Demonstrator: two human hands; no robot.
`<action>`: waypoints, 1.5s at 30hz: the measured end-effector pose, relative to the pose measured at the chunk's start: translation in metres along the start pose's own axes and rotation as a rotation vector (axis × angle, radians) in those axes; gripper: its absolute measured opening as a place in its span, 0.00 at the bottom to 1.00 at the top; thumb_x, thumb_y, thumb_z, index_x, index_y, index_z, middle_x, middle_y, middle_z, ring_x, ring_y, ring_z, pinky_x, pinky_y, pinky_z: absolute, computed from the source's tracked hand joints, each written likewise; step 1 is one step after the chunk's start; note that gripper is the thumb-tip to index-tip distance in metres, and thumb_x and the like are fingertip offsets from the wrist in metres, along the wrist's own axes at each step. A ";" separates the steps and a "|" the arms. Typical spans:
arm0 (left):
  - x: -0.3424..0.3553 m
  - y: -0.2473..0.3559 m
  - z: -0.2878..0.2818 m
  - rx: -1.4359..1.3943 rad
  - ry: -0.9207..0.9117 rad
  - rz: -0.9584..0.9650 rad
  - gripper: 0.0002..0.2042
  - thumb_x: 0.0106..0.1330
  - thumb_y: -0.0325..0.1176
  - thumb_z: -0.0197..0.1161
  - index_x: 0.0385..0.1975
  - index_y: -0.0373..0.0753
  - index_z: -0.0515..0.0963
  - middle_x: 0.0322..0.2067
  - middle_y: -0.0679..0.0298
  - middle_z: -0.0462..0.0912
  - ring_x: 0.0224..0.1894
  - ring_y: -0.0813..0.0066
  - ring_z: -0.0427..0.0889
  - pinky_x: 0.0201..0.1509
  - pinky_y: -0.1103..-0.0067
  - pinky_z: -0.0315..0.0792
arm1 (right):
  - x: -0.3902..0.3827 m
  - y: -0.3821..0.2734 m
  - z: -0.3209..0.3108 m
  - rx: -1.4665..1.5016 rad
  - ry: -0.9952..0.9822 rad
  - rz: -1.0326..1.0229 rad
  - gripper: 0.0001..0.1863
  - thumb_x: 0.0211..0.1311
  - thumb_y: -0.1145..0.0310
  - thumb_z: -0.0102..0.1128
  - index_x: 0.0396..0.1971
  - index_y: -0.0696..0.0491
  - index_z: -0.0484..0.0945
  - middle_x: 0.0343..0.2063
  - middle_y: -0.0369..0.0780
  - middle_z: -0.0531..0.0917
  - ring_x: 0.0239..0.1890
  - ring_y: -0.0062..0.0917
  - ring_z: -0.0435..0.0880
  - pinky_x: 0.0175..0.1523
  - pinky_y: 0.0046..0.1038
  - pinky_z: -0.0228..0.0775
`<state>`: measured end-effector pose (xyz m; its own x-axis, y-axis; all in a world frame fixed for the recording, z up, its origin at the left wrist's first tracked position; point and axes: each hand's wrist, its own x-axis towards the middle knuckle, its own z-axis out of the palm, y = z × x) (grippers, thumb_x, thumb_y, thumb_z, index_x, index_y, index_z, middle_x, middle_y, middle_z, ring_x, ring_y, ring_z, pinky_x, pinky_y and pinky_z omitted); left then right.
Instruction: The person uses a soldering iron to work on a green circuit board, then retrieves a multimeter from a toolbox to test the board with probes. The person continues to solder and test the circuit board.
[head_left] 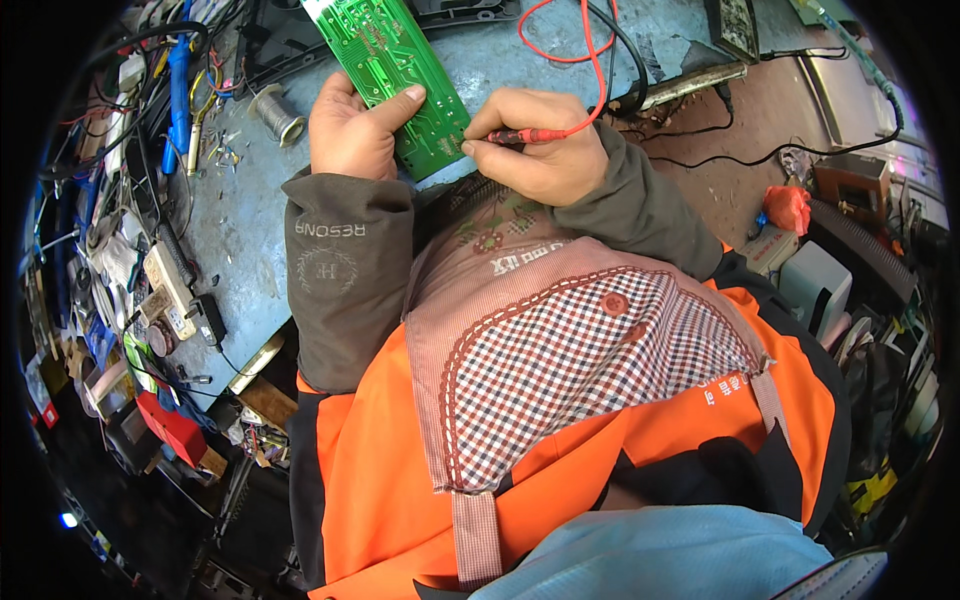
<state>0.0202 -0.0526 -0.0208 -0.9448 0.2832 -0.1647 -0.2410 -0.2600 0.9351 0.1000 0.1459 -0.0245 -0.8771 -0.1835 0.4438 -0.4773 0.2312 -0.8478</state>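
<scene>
A long green circuit board (385, 62) is tilted over the workbench, its upper end cut off by the top of the view. My left hand (355, 128) grips its left edge, with the thumb lying on the face of the board. Closed in a pinch, my right hand (548, 150) holds a red test probe (522, 136) close to the board's lower right edge. I cannot tell whether its tip touches the board. From the probe a red wire (598, 70) runs up and loops over the bench.
The blue-grey bench (240, 215) carries a solder spool (277, 115), a blue-handled tool (178, 95) and a power strip (170, 290). A black frame-like part (450, 12) lies behind the board. Tangled cables and tools crowd the left. Black cords and boxes are at the right.
</scene>
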 end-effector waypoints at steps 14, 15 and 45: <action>0.001 -0.002 0.000 0.010 0.005 0.013 0.17 0.63 0.13 0.66 0.52 0.28 0.75 0.44 0.52 0.87 0.43 0.65 0.89 0.49 0.70 0.84 | 0.001 0.001 0.001 -0.013 0.018 0.003 0.04 0.56 0.78 0.67 0.29 0.58 0.79 0.23 0.40 0.81 0.24 0.25 0.80 0.29 0.28 0.69; 0.001 -0.002 0.000 0.018 0.003 0.013 0.17 0.64 0.13 0.66 0.52 0.28 0.75 0.44 0.52 0.87 0.43 0.65 0.89 0.49 0.70 0.84 | -0.001 -0.002 0.001 -0.013 0.030 0.053 0.04 0.55 0.77 0.66 0.28 0.59 0.79 0.23 0.41 0.81 0.24 0.27 0.81 0.30 0.29 0.70; 0.000 -0.001 0.002 -0.010 0.010 0.015 0.17 0.62 0.13 0.66 0.51 0.28 0.75 0.43 0.52 0.87 0.41 0.65 0.89 0.47 0.71 0.84 | 0.002 -0.003 -0.001 0.003 -0.001 0.015 0.03 0.55 0.78 0.65 0.27 0.58 0.79 0.23 0.41 0.81 0.25 0.30 0.81 0.31 0.31 0.70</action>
<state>0.0202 -0.0507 -0.0209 -0.9505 0.2697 -0.1540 -0.2289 -0.2729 0.9344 0.0998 0.1457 -0.0215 -0.8841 -0.1811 0.4308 -0.4640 0.2309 -0.8552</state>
